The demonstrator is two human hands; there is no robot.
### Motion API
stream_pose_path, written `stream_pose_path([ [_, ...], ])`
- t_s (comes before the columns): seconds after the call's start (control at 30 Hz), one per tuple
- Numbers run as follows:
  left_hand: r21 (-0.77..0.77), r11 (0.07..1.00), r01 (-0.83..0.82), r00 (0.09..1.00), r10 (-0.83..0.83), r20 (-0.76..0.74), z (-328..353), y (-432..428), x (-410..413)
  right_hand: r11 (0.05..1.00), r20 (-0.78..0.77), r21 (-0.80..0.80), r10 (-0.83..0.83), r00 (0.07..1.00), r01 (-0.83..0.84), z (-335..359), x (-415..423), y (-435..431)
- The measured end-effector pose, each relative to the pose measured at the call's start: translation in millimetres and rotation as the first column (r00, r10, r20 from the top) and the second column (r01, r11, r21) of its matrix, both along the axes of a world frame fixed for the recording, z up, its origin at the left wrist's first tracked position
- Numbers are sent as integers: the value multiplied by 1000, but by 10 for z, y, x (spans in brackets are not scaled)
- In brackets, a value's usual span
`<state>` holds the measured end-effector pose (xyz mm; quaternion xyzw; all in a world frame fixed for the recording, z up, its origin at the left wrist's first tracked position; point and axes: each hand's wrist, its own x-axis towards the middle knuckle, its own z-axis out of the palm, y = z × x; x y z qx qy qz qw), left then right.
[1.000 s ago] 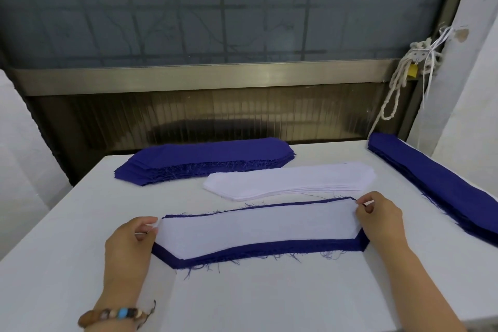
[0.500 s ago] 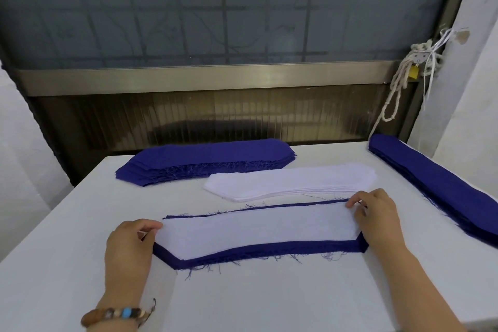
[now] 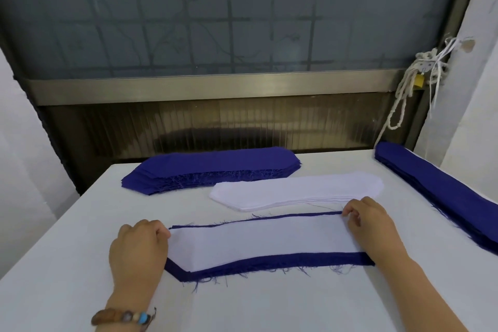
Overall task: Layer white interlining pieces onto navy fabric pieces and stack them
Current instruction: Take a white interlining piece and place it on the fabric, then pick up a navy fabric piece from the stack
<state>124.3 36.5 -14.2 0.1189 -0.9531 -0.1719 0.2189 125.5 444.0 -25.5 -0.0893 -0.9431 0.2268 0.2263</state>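
**Q:** What lies nearest?

**A:** The left hand (image 3: pixel 137 248), a beaded bracelet (image 3: pixel 124 317) on its wrist, curls its fingers round the left end of the white interlining piece (image 3: pixel 264 242). That piece lies flat on the navy fabric piece (image 3: pixel 269 261), on the table (image 3: pixel 269 304).

**Q:** And the right hand (image 3: pixel 374 226)?

**A:** It covers the pair's right end, with curled fingertips at the far corner. Whether it pinches cannot be told.

**Q:** Beyond?

**A:** The white stack (image 3: pixel 296 191), then the rear navy stack (image 3: pixel 215 167). The side navy stack (image 3: pixel 444 197) lies along the right edge.

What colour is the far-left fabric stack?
Navy blue; the fabric stack shows best in the head view.
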Motion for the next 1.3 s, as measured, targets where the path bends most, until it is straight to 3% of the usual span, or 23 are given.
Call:
stream_pose_path([
  [0.07, 46, 999, 13, 999, -15, 49, 49, -25, -104, 999, 30, 0, 32, 999, -32, 17, -49, -68],
  [0.17, 296, 952, 71, 997, -66, -27, 103, -22, -285, 996, 59, -30, 81, 995, -80, 85, -205, -215],
  [0.27, 369, 922, 117, 992, -90, -91, 121, 20, -534, 988, 64, -65, 146, 987, -142, 172, -451, -443],
  [0.6, 275, 942, 193, 981, -174, -89, 177, 40, -1367, 957, 5, -87, 277, 961, -275, 280, -1257, -1200],
  [0.7, 247, 954, 168, 985, -170, -16, 187, -18, -1559, 956, 31, -85, 285, 958, -281, 261, -1469, -1360],
  [0.87, 72, 995, 69, 998, -69, 5, 217, -70, -1784, 976, 34, -70, 207, 978, -204, 264, -1794, -1483],
  [1.3, 247, 969, 28, 982, 19, -187, 63, -128, -1972, 974, -13, -211, 80, 997, -81, 231, -2040, -1561],
])
